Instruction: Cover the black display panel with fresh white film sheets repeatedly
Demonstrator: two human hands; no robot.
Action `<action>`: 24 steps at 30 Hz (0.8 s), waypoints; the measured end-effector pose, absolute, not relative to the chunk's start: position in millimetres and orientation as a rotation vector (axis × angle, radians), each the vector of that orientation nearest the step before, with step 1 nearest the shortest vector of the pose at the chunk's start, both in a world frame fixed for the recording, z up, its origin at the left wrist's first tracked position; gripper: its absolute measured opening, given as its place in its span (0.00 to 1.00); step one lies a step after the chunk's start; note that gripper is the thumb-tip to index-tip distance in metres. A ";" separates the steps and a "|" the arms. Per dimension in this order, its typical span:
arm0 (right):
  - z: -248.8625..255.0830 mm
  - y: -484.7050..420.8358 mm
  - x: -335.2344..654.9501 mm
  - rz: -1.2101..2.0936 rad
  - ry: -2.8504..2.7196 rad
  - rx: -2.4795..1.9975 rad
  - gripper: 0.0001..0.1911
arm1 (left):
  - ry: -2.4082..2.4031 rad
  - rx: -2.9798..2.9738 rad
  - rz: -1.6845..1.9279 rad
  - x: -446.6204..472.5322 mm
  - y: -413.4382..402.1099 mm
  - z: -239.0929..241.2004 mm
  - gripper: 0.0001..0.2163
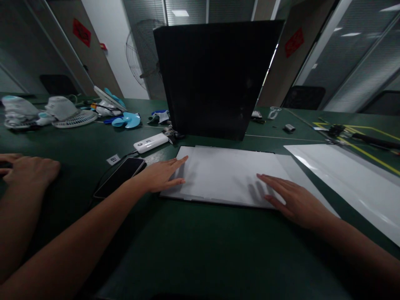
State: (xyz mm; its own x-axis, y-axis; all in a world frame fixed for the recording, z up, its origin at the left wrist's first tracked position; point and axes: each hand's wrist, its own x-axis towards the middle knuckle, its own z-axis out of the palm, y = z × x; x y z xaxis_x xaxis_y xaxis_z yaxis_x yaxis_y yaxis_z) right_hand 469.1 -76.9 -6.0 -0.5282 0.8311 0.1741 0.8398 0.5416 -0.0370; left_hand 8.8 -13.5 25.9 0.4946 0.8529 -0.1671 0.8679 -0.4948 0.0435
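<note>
The left hand [161, 175] and right hand [290, 198] reached over opposite ends of white paper [221, 175], their fingers close together and thumbs held apart; whether they touched it could not be told. The paper lay on a green table [203, 250] in front of a black panel [215, 79], with a phone [121, 177] and a white device [150, 143] to its left and a glossy sheet [353, 179] to its right. Another person's hand [29, 171] was at far left

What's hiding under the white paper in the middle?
A thin black edge peeks out beneath the white paper, along the side nearest the person. The rest is covered, so I can't tell what it is.
</note>
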 end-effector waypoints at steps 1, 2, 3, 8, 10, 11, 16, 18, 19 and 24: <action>-5.9 -72.0 477.9 -0.155 -2.534 -1.530 0.31 | 1.507 2.612 -0.186 8.6 -13.2 25.6 0.44; -5.5 -67.2 487.0 -0.231 -2.451 -1.652 0.30 | 1.507 2.617 -0.182 8.4 -12.8 25.1 0.44; -4.7 -62.7 496.2 -0.294 -2.363 -1.784 0.29 | 1.509 2.622 -0.179 8.2 -12.5 24.6 0.44; -2.7 -47.2 536.5 -0.371 -2.028 -2.321 0.33 | 1.520 2.667 -0.150 6.2 -11.0 21.2 0.43; -4.8 -43.2 547.3 -0.316 -1.958 -2.436 0.35 | 1.514 2.673 -0.149 5.2 -10.8 20.3 0.42; -6.3 -41.3 550.9 -0.281 -1.932 -2.473 0.35 | 1.510 2.671 -0.152 4.6 -10.8 20.0 0.42; -14.8 -33.9 552.7 -0.159 -1.929 -2.428 0.37 | 1.494 2.643 -0.160 2.1 -11.3 21.2 0.42; -18.8 -32.5 549.4 -0.099 -1.912 -2.378 0.37 | 1.494 2.627 -0.163 1.5 -11.7 22.3 0.42; -21.2 -32.1 548.3 -0.075 -1.899 -2.346 0.37 | 1.494 2.622 -0.166 1.4 -12.1 23.0 0.41; -39.4 -30.9 556.3 -0.160 -1.873 -2.162 0.43 | 1.493 2.607 -0.176 2.4 -14.7 26.5 0.41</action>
